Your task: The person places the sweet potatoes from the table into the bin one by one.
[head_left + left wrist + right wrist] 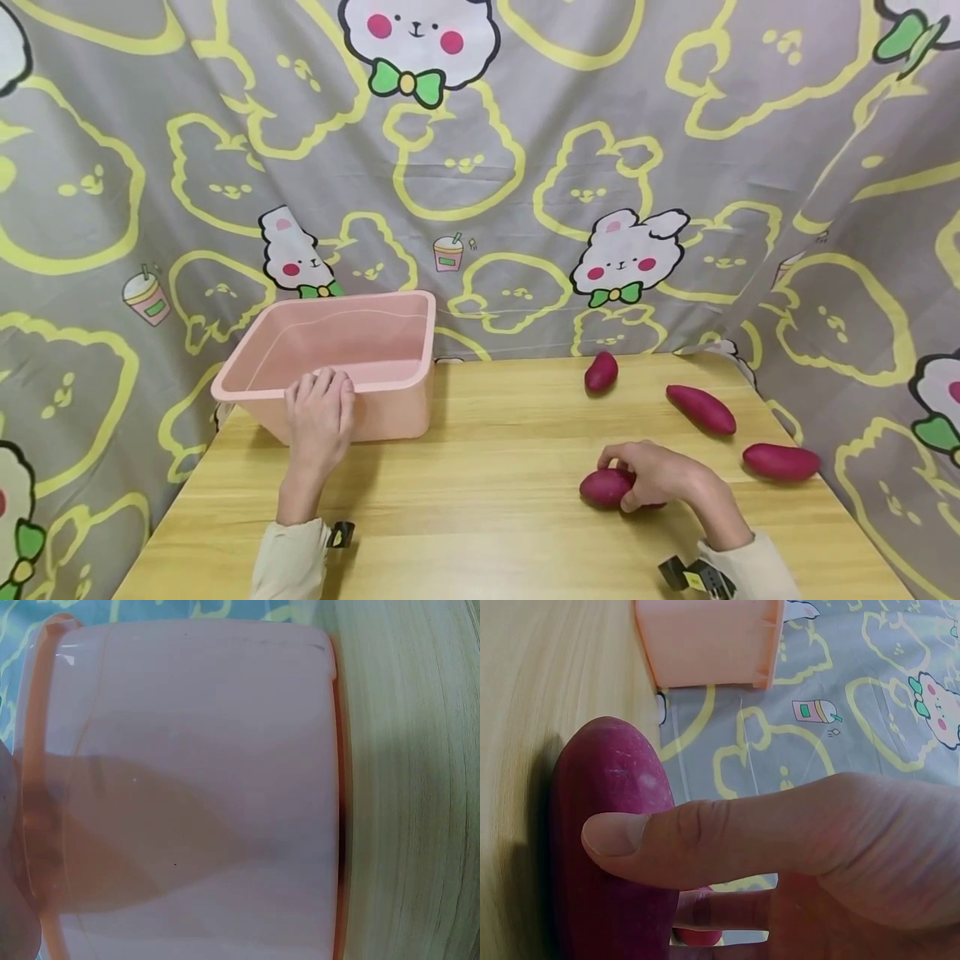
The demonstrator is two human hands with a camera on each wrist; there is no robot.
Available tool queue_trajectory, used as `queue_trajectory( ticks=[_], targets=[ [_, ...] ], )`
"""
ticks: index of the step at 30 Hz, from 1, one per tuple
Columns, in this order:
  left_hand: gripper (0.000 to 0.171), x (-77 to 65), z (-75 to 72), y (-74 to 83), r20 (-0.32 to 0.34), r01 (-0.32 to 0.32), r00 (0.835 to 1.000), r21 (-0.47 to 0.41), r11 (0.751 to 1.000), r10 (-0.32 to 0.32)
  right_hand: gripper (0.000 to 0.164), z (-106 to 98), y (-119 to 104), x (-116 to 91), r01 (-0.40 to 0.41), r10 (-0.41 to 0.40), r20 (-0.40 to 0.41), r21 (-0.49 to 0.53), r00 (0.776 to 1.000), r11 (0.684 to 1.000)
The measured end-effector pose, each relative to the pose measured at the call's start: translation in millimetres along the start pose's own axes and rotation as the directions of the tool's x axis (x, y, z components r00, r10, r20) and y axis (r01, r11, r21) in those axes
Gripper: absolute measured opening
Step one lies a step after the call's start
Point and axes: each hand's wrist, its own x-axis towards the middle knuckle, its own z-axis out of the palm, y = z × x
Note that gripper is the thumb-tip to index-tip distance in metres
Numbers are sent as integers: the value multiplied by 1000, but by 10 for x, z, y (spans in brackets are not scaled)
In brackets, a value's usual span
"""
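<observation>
A pink plastic tub (405, 408) stands at the back left of the table. Its near rim is gripped by my left hand (321, 412), fingers hooked over the edge; the left wrist view shows the tub's side wall (225, 750) close up. At the right, my right hand (656, 475) holds a purple sweet potato (606, 487) by its sides, low over the tabletop. In the right wrist view the thumb (615, 832) presses along the sweet potato (607, 772), with the other fingers behind it.
Beyond the right hand lie three more sweet potatoes: a short one (602, 372) at the back, a long one (701, 409), and another (782, 462) near the right edge of the wooden table (480, 508). A patterned grey curtain (480, 192) hangs behind and at both sides.
</observation>
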Motion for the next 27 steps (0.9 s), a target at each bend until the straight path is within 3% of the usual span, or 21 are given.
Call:
queue_trajectory(
  ticks=[27],
  targets=[
    [30,-7,23,11,-7,2,1000,2,1000,-2,46,-14,64,2,34,-33,-6,53,999,998]
  ],
)
